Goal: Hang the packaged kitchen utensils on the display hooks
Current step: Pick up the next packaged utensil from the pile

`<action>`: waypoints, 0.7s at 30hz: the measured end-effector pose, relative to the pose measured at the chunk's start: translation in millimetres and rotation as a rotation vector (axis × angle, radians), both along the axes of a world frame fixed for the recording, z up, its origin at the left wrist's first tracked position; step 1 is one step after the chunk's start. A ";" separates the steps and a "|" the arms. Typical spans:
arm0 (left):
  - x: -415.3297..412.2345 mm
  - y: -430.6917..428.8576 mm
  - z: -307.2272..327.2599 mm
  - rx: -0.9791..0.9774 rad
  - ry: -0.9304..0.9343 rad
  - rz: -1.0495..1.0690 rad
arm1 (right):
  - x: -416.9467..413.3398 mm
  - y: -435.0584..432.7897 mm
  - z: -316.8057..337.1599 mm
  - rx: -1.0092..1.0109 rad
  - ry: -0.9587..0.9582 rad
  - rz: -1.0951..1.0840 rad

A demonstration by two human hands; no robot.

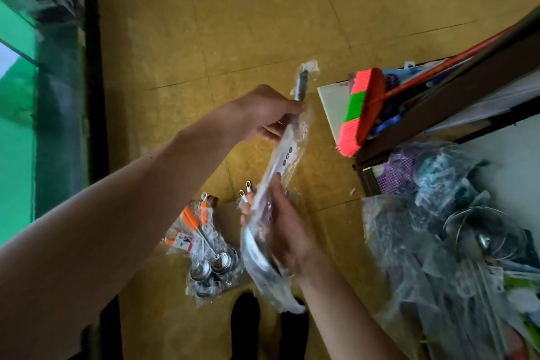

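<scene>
I hold one long utensil in a clear plastic sleeve [287,152] in front of me, above the floor. It has a dark handle at the far end and a shiny metal head at the near end. My left hand [263,114] grips the sleeve near the handle. My right hand [285,228] grips the lower part, just above the metal head. On the floor below lies a bundle of packaged ladles with orange handles [204,245]. No display hooks are in view.
A heap of plastic-wrapped utensils [444,242] is piled at the right. A pink and green broom [362,109] leans against a dark shelf frame [455,102]. A glass counter [43,67] runs along the left. The yellow tiled floor [233,23] stretches ahead.
</scene>
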State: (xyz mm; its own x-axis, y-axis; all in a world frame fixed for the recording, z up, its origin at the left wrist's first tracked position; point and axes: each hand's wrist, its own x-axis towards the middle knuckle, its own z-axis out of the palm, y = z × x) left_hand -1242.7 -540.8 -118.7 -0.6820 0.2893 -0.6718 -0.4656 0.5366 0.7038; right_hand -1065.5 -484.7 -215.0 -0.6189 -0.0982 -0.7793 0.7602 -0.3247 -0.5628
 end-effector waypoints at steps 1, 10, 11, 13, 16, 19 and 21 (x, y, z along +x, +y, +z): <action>-1.0 -2.2 -0.9 0.003 0.027 0.024 | -2.0 0.8 3.3 0.086 0.061 -0.038; 22.7 33.6 12.4 0.280 0.068 -0.003 | 4.7 59.4 43.1 0.527 0.333 -0.209; 25.3 42.7 14.9 0.271 0.070 -0.013 | 10.3 67.3 47.9 0.540 0.335 -0.216; 33.2 61.0 21.1 0.256 0.069 -0.045 | 26.5 82.6 58.9 0.527 0.335 -0.242; 50.2 90.4 27.3 0.261 0.058 -0.157 | 53.5 103.9 67.8 0.459 0.320 -0.291; 79.8 128.1 37.8 0.310 0.036 -0.203 | 85.4 127.0 74.1 0.427 0.312 -0.365; 104.5 153.8 43.6 0.296 0.027 -0.242 | 110.5 143.3 77.0 0.415 0.306 -0.402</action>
